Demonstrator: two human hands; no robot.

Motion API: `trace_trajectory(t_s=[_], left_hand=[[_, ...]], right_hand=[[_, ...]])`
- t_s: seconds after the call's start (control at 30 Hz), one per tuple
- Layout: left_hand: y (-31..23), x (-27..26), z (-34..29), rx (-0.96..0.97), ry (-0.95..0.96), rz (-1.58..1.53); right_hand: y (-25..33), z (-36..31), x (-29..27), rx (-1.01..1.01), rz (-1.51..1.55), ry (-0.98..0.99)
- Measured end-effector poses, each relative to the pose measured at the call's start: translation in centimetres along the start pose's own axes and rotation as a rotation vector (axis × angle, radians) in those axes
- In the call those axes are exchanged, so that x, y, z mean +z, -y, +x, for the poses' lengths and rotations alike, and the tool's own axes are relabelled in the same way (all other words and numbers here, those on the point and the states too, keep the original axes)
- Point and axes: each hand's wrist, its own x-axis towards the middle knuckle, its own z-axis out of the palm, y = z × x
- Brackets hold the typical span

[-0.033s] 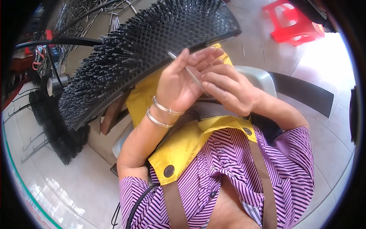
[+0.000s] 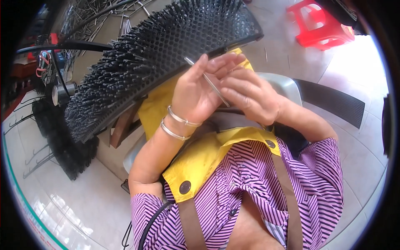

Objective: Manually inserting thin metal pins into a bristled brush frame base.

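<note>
My left hand (image 2: 188,96), with two silver bangles on its wrist, is turned palm up. A thin metal rod (image 2: 213,85) slants across its palm, pinned under the thumb, one end sticking out past the thumb and the other showing below the fingers. My right hand (image 2: 258,98) lies over the left fingers, its own fingers stretched out and close to the rod. Its thumb is hidden, and nothing shows in its grasp. Just beyond both hands is a large curved black perforated brush board (image 2: 200,46), densely tufted with dark bristles (image 2: 112,71) at the left and far side.
A yellow apron (image 2: 156,114) drapes below the board. Loose metal rods (image 2: 98,25) are piled at the far left, near a metal can (image 2: 62,92). Black bristle strips (image 2: 62,137) lie on the left floor. A red stool (image 2: 318,25) and a perforated black strip (image 2: 333,100) are at right.
My right fingers have shifted slightly, and the rod's lower end shows more plainly. The left hand stays nearly in place with the rod across its palm.
</note>
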Motion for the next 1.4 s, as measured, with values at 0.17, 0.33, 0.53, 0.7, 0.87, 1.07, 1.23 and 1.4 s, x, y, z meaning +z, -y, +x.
trace_trajectory(t_s=[0.17, 0.33, 0.53, 0.7, 0.87, 1.07, 1.23, 1.4], left_hand=[[0.8, -0.1, -1.0, -0.063, -0.141, 0.442], [1.7, -1.0, -1.4, -0.198, -0.095, 0.944], [1.9, -0.2, -0.8, -0.210, -0.156, 0.794], [1.8, -0.2, -1.1, -0.109, -0.119, 0.879], [2.0, -0.7, -1.2, -0.163, -0.133, 0.858], [1.7, -0.8, -1.5, -0.171, -0.165, 0.828], [1.4, -1.2, -1.5, -0.173, -0.197, 0.828], [1.2, -1.0, -1.5, -0.164, -0.195, 0.831]], right_hand=[[-0.6, 1.5, -0.6, 0.533, 0.188, -0.289], [0.6, 1.2, 1.0, 0.682, 0.401, -0.240], [-0.1, 1.7, -1.5, 0.829, 0.455, -0.247], [-4.5, 2.4, -6.4, 0.778, 0.010, -0.698], [-7.9, 2.4, -6.9, 0.531, -0.285, -0.712], [-10.4, 2.4, -5.2, 0.299, -0.415, -0.578], [-11.5, 2.6, -4.0, 0.200, -0.416, -0.454], [-11.6, 2.6, -4.0, 0.176, -0.424, -0.366]])
